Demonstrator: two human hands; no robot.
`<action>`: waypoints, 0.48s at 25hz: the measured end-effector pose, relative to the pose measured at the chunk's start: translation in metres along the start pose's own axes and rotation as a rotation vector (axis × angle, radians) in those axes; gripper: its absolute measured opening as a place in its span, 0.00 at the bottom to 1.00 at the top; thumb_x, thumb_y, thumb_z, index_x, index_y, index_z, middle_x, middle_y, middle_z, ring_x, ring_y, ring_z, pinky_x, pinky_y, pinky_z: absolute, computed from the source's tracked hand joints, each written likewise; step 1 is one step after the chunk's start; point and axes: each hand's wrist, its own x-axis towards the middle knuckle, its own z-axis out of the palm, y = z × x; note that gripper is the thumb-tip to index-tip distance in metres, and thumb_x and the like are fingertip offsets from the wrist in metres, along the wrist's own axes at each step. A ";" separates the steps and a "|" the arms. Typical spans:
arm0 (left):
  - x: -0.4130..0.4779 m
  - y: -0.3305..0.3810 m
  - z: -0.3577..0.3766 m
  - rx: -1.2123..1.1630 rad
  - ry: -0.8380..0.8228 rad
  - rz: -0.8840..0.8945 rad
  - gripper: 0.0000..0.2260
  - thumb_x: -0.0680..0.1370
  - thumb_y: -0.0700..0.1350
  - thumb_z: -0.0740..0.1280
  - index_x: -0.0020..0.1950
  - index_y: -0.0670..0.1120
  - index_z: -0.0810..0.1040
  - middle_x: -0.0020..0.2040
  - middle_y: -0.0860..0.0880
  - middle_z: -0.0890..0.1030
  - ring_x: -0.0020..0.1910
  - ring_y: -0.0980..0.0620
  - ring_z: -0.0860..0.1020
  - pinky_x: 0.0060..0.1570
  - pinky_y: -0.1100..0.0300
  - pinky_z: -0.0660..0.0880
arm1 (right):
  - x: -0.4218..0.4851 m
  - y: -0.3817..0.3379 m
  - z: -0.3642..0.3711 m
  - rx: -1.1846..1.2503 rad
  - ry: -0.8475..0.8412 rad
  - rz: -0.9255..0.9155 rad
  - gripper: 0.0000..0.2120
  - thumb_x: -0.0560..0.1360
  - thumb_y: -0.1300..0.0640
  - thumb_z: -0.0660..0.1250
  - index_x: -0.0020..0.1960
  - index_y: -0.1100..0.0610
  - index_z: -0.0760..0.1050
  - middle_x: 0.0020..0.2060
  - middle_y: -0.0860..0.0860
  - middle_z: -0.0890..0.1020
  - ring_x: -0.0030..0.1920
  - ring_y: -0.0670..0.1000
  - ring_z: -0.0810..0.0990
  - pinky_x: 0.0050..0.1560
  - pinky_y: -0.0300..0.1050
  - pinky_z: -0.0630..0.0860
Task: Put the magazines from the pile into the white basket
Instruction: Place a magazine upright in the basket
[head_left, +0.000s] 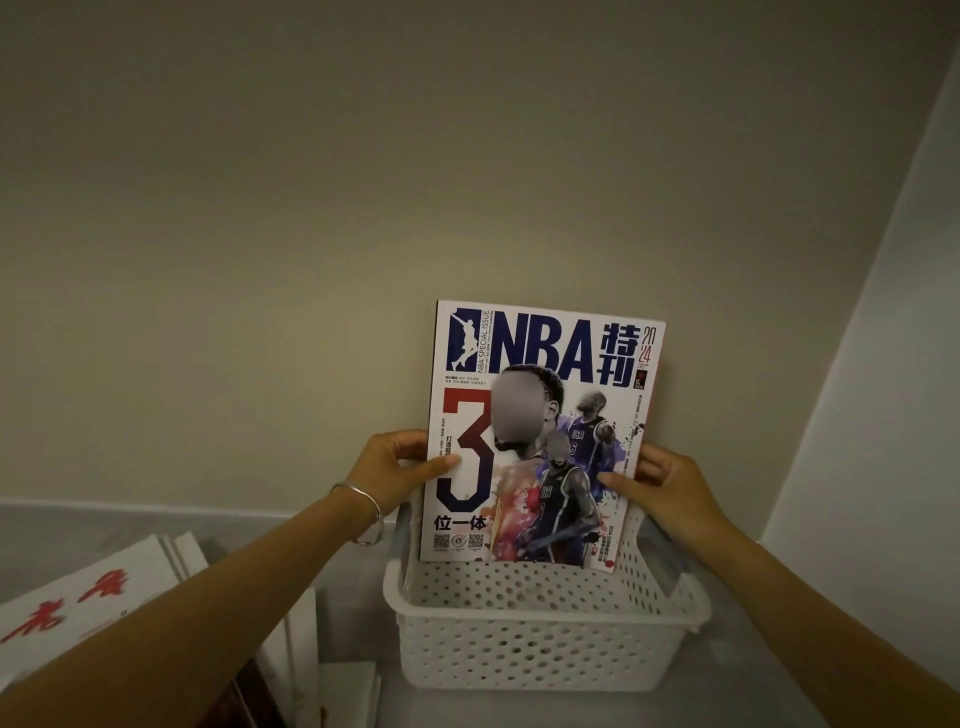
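An NBA magazine (540, 364) with a big red and blue "3" on its cover stands upright, its lower edge down inside the white perforated basket (530, 639). My left hand (397, 465) pinches its left edge, thumb on the cover. On the opposite edge my right hand (657, 486) grips it the same way. The magazine's top leans toward the wall. The pile of magazines (98, 592) lies at the lower left, partly under my left forearm; its top cover is white with red characters.
A beige wall (311, 208) rises right behind the basket, and a lighter side wall (893, 338) closes in on the right. The basket and pile rest on a grey surface (353, 577). A silver bracelet (363, 514) circles my left wrist.
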 end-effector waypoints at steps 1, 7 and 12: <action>0.000 -0.001 0.000 -0.005 0.005 0.000 0.08 0.70 0.41 0.72 0.46 0.52 0.81 0.42 0.57 0.82 0.37 0.64 0.82 0.32 0.70 0.77 | -0.001 0.001 0.001 0.001 0.003 0.000 0.14 0.68 0.66 0.71 0.49 0.51 0.78 0.42 0.49 0.85 0.41 0.50 0.85 0.39 0.43 0.83; -0.008 0.000 -0.006 0.043 -0.015 -0.030 0.06 0.70 0.45 0.71 0.45 0.55 0.80 0.42 0.58 0.82 0.38 0.63 0.81 0.34 0.68 0.79 | -0.008 0.000 0.005 -0.074 0.018 0.028 0.14 0.69 0.63 0.71 0.55 0.59 0.76 0.44 0.51 0.84 0.43 0.53 0.84 0.46 0.51 0.82; -0.033 0.023 -0.028 0.181 0.121 -0.022 0.15 0.72 0.50 0.69 0.58 0.50 0.76 0.51 0.54 0.77 0.49 0.53 0.77 0.53 0.54 0.76 | -0.030 -0.028 0.004 -0.198 0.214 0.049 0.21 0.71 0.56 0.70 0.63 0.58 0.73 0.61 0.55 0.78 0.61 0.54 0.75 0.64 0.51 0.71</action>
